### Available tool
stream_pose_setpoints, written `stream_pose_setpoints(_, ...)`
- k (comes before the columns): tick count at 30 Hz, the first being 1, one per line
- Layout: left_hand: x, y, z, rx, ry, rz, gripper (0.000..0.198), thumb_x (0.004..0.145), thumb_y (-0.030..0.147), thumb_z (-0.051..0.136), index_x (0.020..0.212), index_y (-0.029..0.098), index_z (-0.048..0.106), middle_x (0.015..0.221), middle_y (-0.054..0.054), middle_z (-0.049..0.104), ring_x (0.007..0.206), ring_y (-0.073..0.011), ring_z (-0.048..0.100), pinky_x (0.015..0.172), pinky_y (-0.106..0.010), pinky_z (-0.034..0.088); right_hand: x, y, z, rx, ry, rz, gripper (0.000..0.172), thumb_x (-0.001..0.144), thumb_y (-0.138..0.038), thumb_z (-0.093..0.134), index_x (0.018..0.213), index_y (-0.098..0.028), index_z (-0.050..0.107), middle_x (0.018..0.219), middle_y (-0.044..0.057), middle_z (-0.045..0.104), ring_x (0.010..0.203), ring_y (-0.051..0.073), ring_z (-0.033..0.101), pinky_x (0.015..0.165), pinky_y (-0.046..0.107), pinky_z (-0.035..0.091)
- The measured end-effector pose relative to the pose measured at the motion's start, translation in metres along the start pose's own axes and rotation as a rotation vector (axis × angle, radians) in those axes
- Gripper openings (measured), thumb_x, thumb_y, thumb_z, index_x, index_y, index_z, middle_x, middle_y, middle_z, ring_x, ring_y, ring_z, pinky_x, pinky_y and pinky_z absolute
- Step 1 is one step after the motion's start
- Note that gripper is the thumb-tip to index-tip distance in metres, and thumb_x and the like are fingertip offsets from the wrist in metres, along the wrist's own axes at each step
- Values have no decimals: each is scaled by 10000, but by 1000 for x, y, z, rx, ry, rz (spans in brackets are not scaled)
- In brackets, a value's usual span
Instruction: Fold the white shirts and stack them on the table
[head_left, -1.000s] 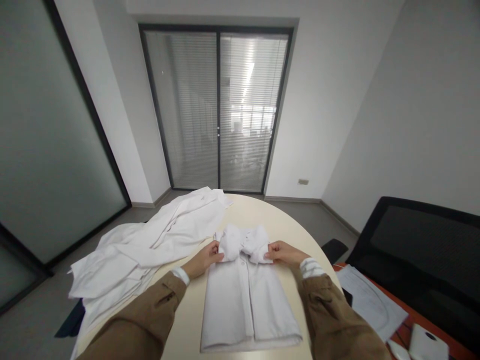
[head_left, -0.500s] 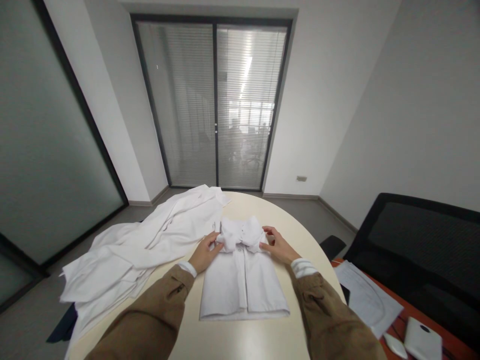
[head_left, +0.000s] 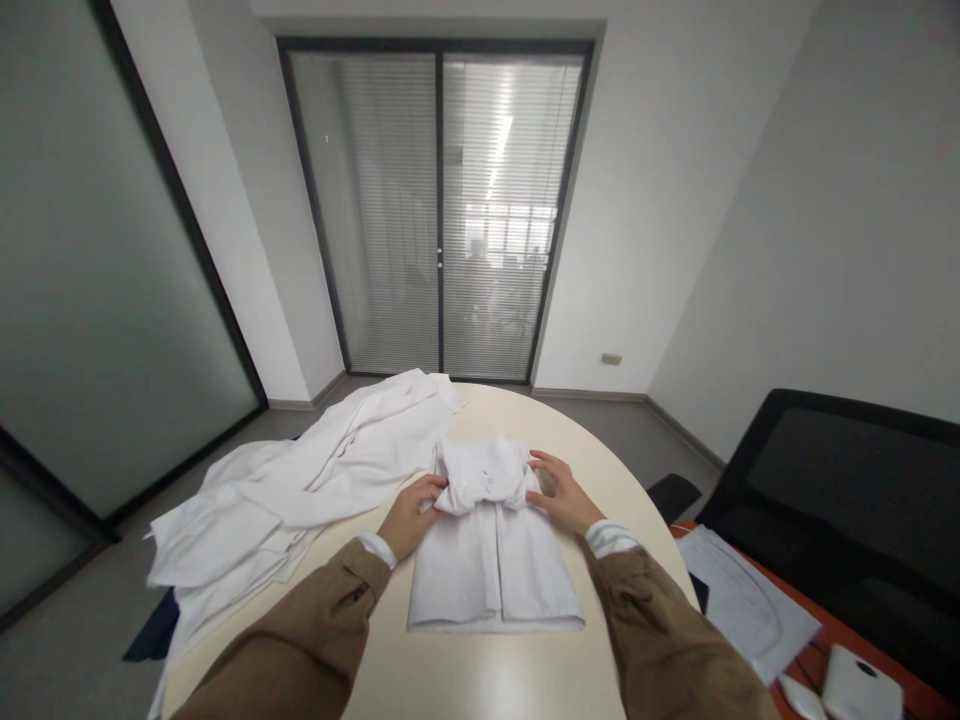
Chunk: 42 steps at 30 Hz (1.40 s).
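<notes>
Both forearms, in tan sleeves (head_left: pixel 300 640), reach in from the lower corners of the view and angle toward each other. The left hand (head_left: pixel 411 518) is curled, its fingers (head_left: pixel 433 487) bent inward, while the right hand (head_left: pixel 562 497) lies flatter, its fingers (head_left: pixel 544 463) spread and pointing left (a white cuff (head_left: pixel 611 538) shows at the right wrist).

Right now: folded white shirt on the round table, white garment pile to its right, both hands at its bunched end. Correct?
No: the white garment pile lies left of the folded white shirt, per the head view. Rest holds: round table, left hand and right hand at its bunched end.
</notes>
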<state>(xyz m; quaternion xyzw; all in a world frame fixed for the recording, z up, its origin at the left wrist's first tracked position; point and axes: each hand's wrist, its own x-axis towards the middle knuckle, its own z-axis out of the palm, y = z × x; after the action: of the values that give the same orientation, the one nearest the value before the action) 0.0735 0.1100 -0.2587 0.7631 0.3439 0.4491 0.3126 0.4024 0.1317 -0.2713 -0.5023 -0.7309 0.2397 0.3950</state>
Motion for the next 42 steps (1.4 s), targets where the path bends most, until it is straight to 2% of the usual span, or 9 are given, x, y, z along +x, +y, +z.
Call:
stream_pose_setpoints(7, -8, -3, 7, -124, 4, -137, 86, 772, 200, 636, 735, 192, 558, 965, -73, 665, 989, -233, 612, 944, -364, 446, -1, -9, 2, 375, -92, 20, 439, 681, -447, 821, 888, -240, 494, 1112, 95, 635, 1316, 278, 461, 1125, 480, 288)
stream_pose_setpoints(13, -16, 2, 8, -186, -78, -177, 625, 725, 199, 744, 1285, 190, 467, 1138, -108, 638, 1125, -251, 597, 1013, -379, 404, 0, -13, -3, 569, -127, 30, 681, 707, -418, 800, 1280, -249, 474, 875, 24, 635, 1001, 228, 611, 945, 408, 432)
stream_pose_setpoints(18, -18, 7, 4, -169, -128, -191, 773, 718, 286, 795, 1387, 192, 420, 1136, -98, 625, 1110, -255, 593, 1036, -395, 376, -1, -15, -2, 658, -174, 94, 774, 701, -384, 812, 1371, -262, 446, 835, -23, 564, 636, 105, 518, 615, 256, 426)
stream_pose_setpoints(22, -17, 10, 4, -119, -98, -201, 791, 673, 350, 839, 1359, 203, 473, 1096, -83, 636, 1087, -262, 593, 1038, -406, 369, 0, -10, 5, 711, -202, 128, 894, 614, -338, 878, 1390, -305, 435, 1061, 15, 578, 682, 88, 555, 631, 240, 456)
stream_pose_setpoints(26, -16, 13, 4, -89, -56, -161, 648, 725, 332, 770, 1304, 196, 513, 1021, -66, 639, 1008, -244, 602, 1004, -400, 394, -1, -12, 5, 759, -276, 139, 773, 620, -325, 875, 1310, -227, 541, 876, 1, 651, 759, 141, 615, 708, 269, 480)
stream_pose_setpoints(31, -18, 15, 2, -122, -51, -85, 445, 758, 242, 666, 1185, 186, 552, 852, -21, 616, 838, -196, 591, 869, -331, 442, -8, -24, -4, 772, -359, 151, 390, 628, -413, 841, 898, -161, 715, 752, 25, 695, 672, 147, 625, 645, 254, 463)
stream_pose_setpoints(34, -18, 16, 0, -133, -94, -93, 187, 818, 281, 603, 971, 175, 617, 780, -18, 613, 758, -177, 573, 767, -293, 441, -9, -27, -7, 783, -403, 167, 458, 718, -599, 691, 742, -142, 713, 577, 36, 641, 505, 139, 555, 540, 267, 426)
stream_pose_setpoints(37, -16, 15, -2, -47, -109, -115, 213, 888, 327, 523, 761, 178, 608, 684, -10, 598, 670, -159, 546, 670, -268, 407, -6, -23, -6, 697, -285, 192, 541, 773, -679, 563, 715, -154, 680, 450, 6, 537, 412, 129, 463, 449, 260, 338)
stream_pose_setpoints(42, -11, 11, -2, 322, 102, -306, 238, 906, 388, 524, 748, 216, 565, 529, 41, 520, 521, -149, 490, 557, -261, 294, 1, -13, -1, 269, 34, 246, 439, 783, -642, 618, 768, -207, 560, 461, -76, 446, 412, 92, 366, 440, 240, 271)
